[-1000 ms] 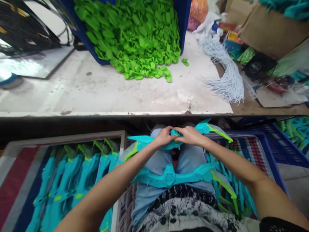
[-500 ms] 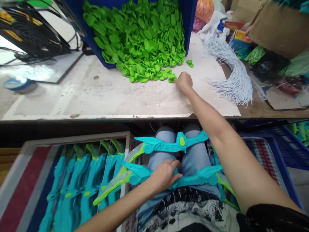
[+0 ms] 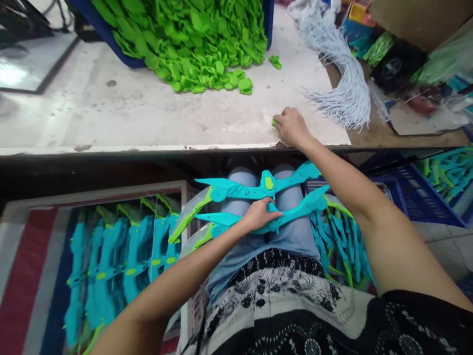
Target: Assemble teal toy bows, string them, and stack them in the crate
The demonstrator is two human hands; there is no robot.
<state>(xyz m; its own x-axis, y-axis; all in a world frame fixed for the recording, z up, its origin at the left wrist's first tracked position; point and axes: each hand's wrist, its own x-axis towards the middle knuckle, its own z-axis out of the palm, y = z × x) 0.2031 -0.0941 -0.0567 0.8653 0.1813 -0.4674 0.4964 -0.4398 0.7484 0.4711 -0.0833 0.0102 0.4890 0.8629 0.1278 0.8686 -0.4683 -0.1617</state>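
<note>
Across my lap lies a turquoise toy bow (image 3: 306, 208) with lime-green ends, and my left hand (image 3: 259, 215) is closed around its middle. Just beyond it, a second toy bow (image 3: 240, 191) rests over my knees, with a green piece set in its centre. Over the table's front part, my right hand (image 3: 294, 129) pinches a small green plastic piece (image 3: 274, 122), mostly hidden by the fingers. A heap of similar green pieces (image 3: 207, 54) spills from a tipped blue bin (image 3: 129, 61) onto the table.
A crate at my left holds several toy bows (image 3: 111, 266) standing in a row. More bows (image 3: 343, 241) fill a container at my right. A bundle of white strings (image 3: 347, 93) lies on the table (image 3: 148, 118). A blue basket (image 3: 428, 192) stands farther right.
My right hand has drawn back from the heap toward the table edge, carrying a green piece. My left hand and its bow have shifted up in view, closer to the other bow; the camera has tilted down.
</note>
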